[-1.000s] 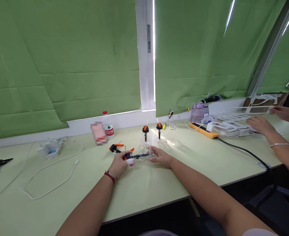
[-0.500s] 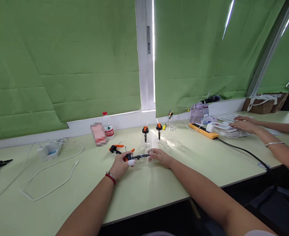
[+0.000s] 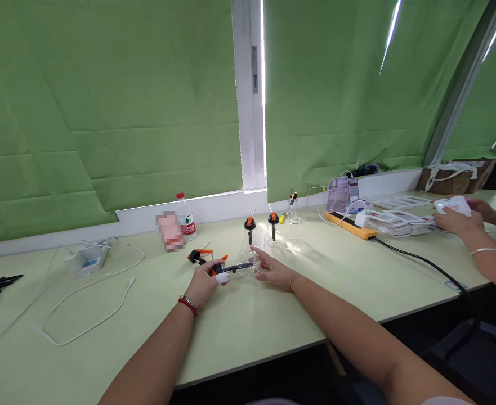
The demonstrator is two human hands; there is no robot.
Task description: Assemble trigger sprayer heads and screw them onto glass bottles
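My left hand (image 3: pixel 205 284), a white wrap on its thumb, grips a black-and-orange pump head (image 3: pixel 217 269) whose dark tube points right. Round that tube lies a clear bottle (image 3: pixel 246 272), tilted on its side and hard to see against the table. My right hand (image 3: pixel 275 271) curves round the bottle's right end, thumb and fingers on either side of it. Just behind my left hand rests another black-and-orange pump head (image 3: pixel 195 256). Beyond my hands stand two clear bottles with orange-and-black tops (image 3: pixel 250 223) (image 3: pixel 273 218).
A red-capped water bottle (image 3: pixel 186 218) stands at the back. White cables (image 3: pixel 98 332) and a white adapter (image 3: pixel 89 264) lie left. To the right are an orange power strip (image 3: pixel 349 226), stacked white cards (image 3: pixel 393 223), a purple bottle (image 3: pixel 338 194) and another person's hands (image 3: pixel 463 222).
My right hand's fingers have spread wider round the bottle's end, and my left hand has shifted slightly. The other person's hands have moved right and now hold up a white item.
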